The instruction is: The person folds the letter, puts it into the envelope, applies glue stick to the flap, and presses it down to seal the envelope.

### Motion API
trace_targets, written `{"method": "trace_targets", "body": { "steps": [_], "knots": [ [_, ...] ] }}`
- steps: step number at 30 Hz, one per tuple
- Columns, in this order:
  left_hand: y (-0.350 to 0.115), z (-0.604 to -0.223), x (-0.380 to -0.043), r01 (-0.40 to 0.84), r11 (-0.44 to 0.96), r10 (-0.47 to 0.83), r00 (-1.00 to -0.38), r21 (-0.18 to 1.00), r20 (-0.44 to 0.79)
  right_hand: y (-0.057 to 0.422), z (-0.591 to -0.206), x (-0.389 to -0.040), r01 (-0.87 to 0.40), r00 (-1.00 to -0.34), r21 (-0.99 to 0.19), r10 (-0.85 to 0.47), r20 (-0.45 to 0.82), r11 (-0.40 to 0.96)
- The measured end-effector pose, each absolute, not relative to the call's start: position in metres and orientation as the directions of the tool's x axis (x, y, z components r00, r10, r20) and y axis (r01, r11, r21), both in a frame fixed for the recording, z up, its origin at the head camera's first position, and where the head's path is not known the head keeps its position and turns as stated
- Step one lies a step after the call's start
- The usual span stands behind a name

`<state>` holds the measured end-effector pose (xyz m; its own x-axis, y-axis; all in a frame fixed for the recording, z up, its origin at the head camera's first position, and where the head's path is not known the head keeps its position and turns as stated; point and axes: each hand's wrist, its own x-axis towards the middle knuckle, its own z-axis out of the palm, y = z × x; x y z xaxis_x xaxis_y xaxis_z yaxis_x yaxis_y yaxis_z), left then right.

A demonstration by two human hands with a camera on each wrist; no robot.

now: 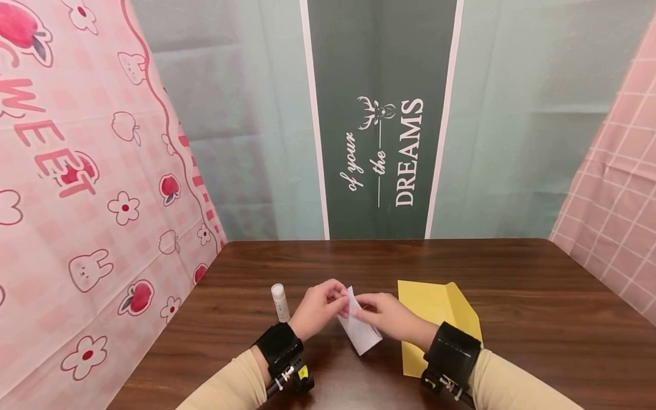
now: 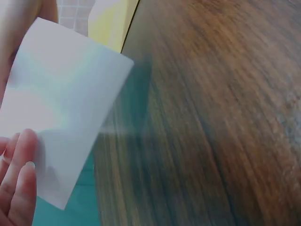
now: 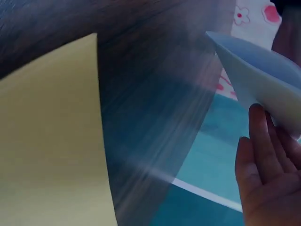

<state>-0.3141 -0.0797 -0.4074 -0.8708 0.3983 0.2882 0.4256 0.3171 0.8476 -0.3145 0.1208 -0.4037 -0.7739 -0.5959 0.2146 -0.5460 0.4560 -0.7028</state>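
The left hand point(image 1: 323, 308) and right hand point(image 1: 393, 316) pinch folded white paper point(image 1: 361, 335), lower centre. Creased yellow paper point(image 1: 422, 302) lies lower right.

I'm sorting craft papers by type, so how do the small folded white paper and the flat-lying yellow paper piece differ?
Size: the folded white paper looks smaller than the creased yellow paper piece.
Colour: one is white, the other yellow.
Pose: the white one is held by the left hand and right hand; the yellow one lies on the brown wood-grain table.
Shared: both show a fold.
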Motion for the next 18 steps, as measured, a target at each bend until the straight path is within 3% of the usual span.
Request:
{"method": "trace_targets", "body": {
  "steps": [2, 5, 8, 10, 12, 14, 18],
  "knots": [
    [-0.08, -0.407, -0.314, 0.458, 0.382, 0.381, -0.869, 0.802, 0.315, 0.12, -0.404, -0.313, -0.613, -0.735, -0.638, -0.633, 0.244, 0.466],
    [-0.084, -0.407, -0.314, 0.556, 0.532, 0.38, -0.831, 0.639, 0.407, 0.12, -0.404, -0.312, -0.691, -0.703, -0.512, -0.642, 0.308, 0.511],
    [-0.09, -0.408, -0.314, 0.675, 0.647, 0.46, -0.716, 0.354, 0.525, 0.122, -0.405, -0.313, -0.753, -0.656, -0.373, -0.664, 0.359, 0.542],
    [-0.092, -0.411, -0.313, 0.723, 0.674, 0.556, -0.632, 0.152, 0.54, 0.124, -0.408, -0.313, -0.794, -0.607, -0.266, -0.705, 0.366, 0.546],
    [-0.093, -0.414, -0.311, 0.752, 0.657, 0.667, -0.554, -0.043, 0.498, 0.125, -0.411, -0.311, -0.827, -0.56, -0.167, -0.756, 0.339, 0.537],
    [-0.092, -0.419, -0.309, 0.764, 0.624, 0.748, -0.523, -0.164, 0.409, 0.124, -0.416, -0.309, -0.848, -0.523, -0.08, -0.801, 0.291, 0.524],
    [-0.086, -0.427, -0.305, 0.769, 0.598, 0.801, -0.559, -0.226, 0.215, 0.12, -0.425, -0.306, -0.862, -0.494, 0.016, -0.848, 0.194, 0.506]
  ]
}}
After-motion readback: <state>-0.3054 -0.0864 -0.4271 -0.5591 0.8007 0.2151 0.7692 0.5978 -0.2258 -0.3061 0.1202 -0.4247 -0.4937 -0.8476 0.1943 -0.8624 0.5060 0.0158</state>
